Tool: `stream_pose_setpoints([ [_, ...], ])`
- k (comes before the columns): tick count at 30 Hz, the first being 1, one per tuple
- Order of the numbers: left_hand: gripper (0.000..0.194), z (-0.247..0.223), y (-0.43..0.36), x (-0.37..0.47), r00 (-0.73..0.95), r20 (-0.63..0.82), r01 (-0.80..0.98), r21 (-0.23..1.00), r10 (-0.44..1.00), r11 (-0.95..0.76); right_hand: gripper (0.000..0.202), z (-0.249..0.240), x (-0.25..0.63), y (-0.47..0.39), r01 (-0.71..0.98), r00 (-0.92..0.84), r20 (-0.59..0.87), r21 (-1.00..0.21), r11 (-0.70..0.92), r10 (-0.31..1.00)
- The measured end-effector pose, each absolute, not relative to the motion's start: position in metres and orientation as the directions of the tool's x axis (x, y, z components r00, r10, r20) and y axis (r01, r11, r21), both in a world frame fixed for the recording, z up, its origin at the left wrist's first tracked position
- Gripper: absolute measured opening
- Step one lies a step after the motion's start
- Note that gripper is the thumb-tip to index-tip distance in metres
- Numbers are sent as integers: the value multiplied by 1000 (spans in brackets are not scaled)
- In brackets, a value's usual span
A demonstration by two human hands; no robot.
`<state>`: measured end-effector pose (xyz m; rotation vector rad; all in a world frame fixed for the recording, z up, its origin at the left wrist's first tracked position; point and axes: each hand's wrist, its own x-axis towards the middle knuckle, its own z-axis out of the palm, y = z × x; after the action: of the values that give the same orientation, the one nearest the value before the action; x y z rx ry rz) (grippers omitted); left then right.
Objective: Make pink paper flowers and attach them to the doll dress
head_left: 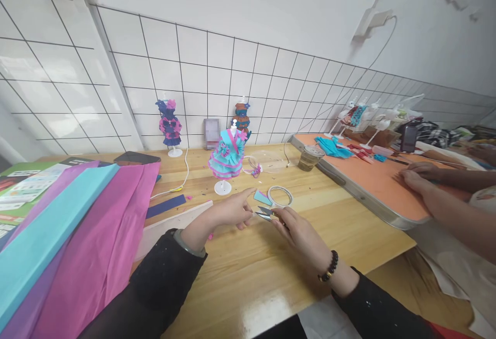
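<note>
My right hand (296, 228) grips small scissors (264, 214), whose blades stand apart and point left; their handles are mostly hidden in my fingers. My left hand (233, 210) is just left of the blade tips, index finger stretched forward, the other fingers bent and apart, with nothing visible in them. A small turquoise and pink paper piece (262, 197) lies on the table beyond the blades. Beside it is a white roll of tape (280, 196). Behind my left hand stands a miniature dress form (227, 154) in a turquoise ruffled dress with pink trim.
Pink, purple and turquoise paper sheets (96, 225) cover the table's left side. Two more dressed forms stand by the wall, one navy and pink (170, 124). A plastic cup (310, 158) stands near an orange table (372, 184), where another person's hands (416, 179) rest.
</note>
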<state>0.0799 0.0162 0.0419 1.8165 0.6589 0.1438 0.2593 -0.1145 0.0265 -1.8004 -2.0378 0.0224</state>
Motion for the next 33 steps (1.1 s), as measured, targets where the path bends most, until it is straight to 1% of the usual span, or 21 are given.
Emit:
stream_pose_setpoints([
  [4, 76, 44, 18, 79, 779, -179, 356, 915, 602, -189, 27, 22, 258, -119, 963, -172, 302, -150, 226, 938],
  [7, 76, 44, 14, 84, 763, -180, 342, 927, 620, -152, 27, 20, 255, -125, 962, -232, 333, -59, 266, 914],
  [13, 87, 41, 1, 97, 764, -340, 365, 929, 549, 67, 23, 15, 253, -135, 935, -342, 394, 52, 351, 853],
  [16, 89, 36, -2, 99, 773, -358, 388, 920, 524, 57, 22, 11, 254, -138, 923, -379, 366, 78, 378, 850],
  [18, 84, 34, -2, 99, 759, -325, 400, 917, 563, -10, 22, 8, 254, -141, 919, -381, 353, 44, 392, 854],
  [19, 81, 33, -1, 99, 750, -296, 404, 913, 592, -54, 23, 6, 253, -142, 916, -377, 350, 5, 401, 858],
  [23, 63, 35, 7, 95, 733, -175, 405, 889, 658, -214, 27, 5, 247, -148, 876, -363, 285, -219, 429, 887],
  [26, 49, 42, 13, 92, 725, -76, 365, 886, 685, -288, 28, 8, 240, -149, 850, -361, 199, -331, 409, 911],
  [29, 39, 52, 19, 87, 679, -11, 324, 902, 734, -286, 29, 9, 231, -143, 829, -396, 160, -362, 427, 904],
  [33, 31, 71, 22, 76, 634, 12, 296, 920, 773, -257, 28, 6, 216, -128, 819, -443, 160, -328, 471, 882],
])
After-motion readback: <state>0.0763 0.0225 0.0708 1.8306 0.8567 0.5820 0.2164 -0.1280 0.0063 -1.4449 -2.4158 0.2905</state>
